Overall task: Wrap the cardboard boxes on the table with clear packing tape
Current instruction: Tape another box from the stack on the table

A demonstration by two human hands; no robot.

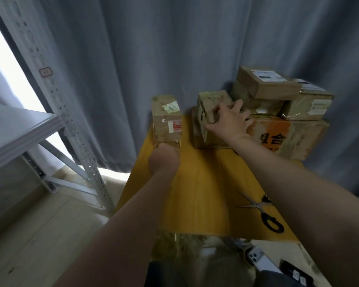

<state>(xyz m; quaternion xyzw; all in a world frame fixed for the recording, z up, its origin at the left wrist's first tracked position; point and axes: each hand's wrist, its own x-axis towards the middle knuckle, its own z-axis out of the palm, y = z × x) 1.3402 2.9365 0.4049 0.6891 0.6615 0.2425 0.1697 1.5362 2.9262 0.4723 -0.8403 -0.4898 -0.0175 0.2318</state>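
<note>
A tall taped cardboard box (167, 119) stands on the yellow table (197, 189) at its far left. My left hand (164, 158) is at the base of this box, fingers hidden behind the back of the hand. A smaller taped box (210, 102) sits on top of another box in the middle back. My right hand (229, 119) grips it, fingers over its top and right side, thumb on its front. No roll of tape is in view.
A pile of taped boxes (278, 100) fills the far right corner, on a large box with orange print (278, 135). Scissors (263, 212) lie near the right front edge. A phone (259, 259) lies below. A metal shelf (19, 129) stands left; a grey curtain hangs behind.
</note>
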